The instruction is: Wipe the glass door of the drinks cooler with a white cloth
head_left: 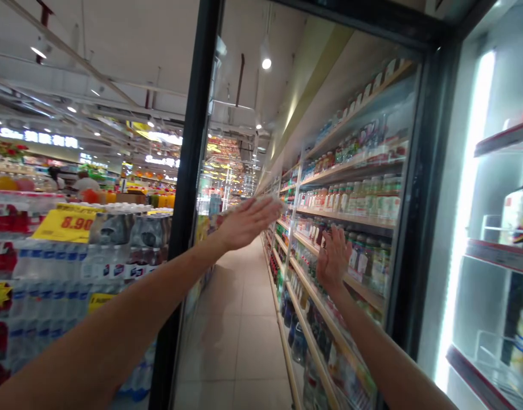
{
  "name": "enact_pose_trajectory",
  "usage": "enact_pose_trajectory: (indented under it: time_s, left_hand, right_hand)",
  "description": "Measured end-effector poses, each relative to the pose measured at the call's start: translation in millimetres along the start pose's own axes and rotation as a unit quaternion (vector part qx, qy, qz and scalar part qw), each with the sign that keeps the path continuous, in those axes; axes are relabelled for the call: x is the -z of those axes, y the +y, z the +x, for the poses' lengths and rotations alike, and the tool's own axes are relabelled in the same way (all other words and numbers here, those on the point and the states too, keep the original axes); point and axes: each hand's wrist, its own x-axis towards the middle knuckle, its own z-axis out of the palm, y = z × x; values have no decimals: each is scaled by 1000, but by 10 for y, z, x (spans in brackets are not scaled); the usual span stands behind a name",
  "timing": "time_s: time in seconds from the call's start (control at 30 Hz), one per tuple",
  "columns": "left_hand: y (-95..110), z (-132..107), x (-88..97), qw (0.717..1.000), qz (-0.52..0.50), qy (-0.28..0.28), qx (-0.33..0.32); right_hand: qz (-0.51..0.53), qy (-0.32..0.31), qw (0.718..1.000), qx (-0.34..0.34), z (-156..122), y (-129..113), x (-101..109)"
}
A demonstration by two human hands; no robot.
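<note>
A glass door (248,330) in a black frame stands open in front of me. My left hand (248,222) lies nearly flat against its pane, fingers stretched out to the right. A pale, blurred cloth (282,206) shows past the fingertips, pressed between hand and glass. Farther right, my right hand (333,259) is raised with its fingers apart and holds nothing. It is at or close to the pane; contact is hard to make out.
A lit cooler (479,296) with bottles on shelves stands at the right. Stacked packs of bottled drinks (52,262) with a yellow price sign (67,222) stand left. Through the glass show long drink shelves (351,216) and a tiled aisle floor (240,347).
</note>
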Motion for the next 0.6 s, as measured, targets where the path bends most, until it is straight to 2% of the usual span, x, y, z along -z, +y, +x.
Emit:
enact_pose_trajectory:
  time_s: [0.03, 0.07, 0.1, 0.13, 0.2, 0.23, 0.27, 0.3, 0.33, 0.37, 0.43, 0.47, 0.5, 0.53, 0.6]
  left_hand:
    - [-13, -6, 21, 998, 12, 12, 67]
    - [29, -39, 24, 994, 19, 19, 105]
    - [116, -96, 9, 994, 18, 22, 103]
    - [227, -172, -18, 998, 10, 16, 59]
    - [413, -335, -80, 994, -20, -1, -105]
    - [441, -396, -99, 985, -32, -10, -170]
    - [414, -431, -103, 979, -38, -16, -199]
    - [338, -439, -90, 982, -35, -17, -185]
    - [231, -425, -66, 991, -25, -10, -128]
    - [118, -399, -36, 999, -10, 3, -43]
    - [-24, -359, 8, 992, 18, 37, 119]
    - [-24, -362, 13, 985, 27, 47, 163]
    - [23, -386, 6, 985, 30, 47, 164]
    - [103, -424, -8, 991, 27, 36, 125]
    - [259, -505, -36, 1000, 12, -5, -18]
  right_hand:
    - [0, -1, 1000, -2, 0, 0, -2]
    - [0, -3, 1000, -3, -1, 1, -3]
    - [0, -4, 1000, -5, -2, 1, -4]
    - [1, -7, 1000, -6, -3, 2, -5]
    - [1, -8, 1000, -6, -6, 3, -7]
    - [0, -8, 1000, -6, -8, 3, -9]
    - [-2, -8, 1000, -6, -9, 3, -10]
    - [-2, -6, 1000, -5, -9, 2, -12]
    - [-2, -3, 1000, -3, -9, 1, -14]
    - [-1, 1, 1000, -2, -8, 0, -16]
    - [3, 6, 1000, 2, -6, -2, -18]
    - [5, 8, 1000, 4, -5, -2, -19]
    - [6, 10, 1000, 7, -5, -3, -19]
    - [6, 10, 1000, 9, -5, -4, -18]
    - [4, 10, 1000, 9, -6, -4, -17]
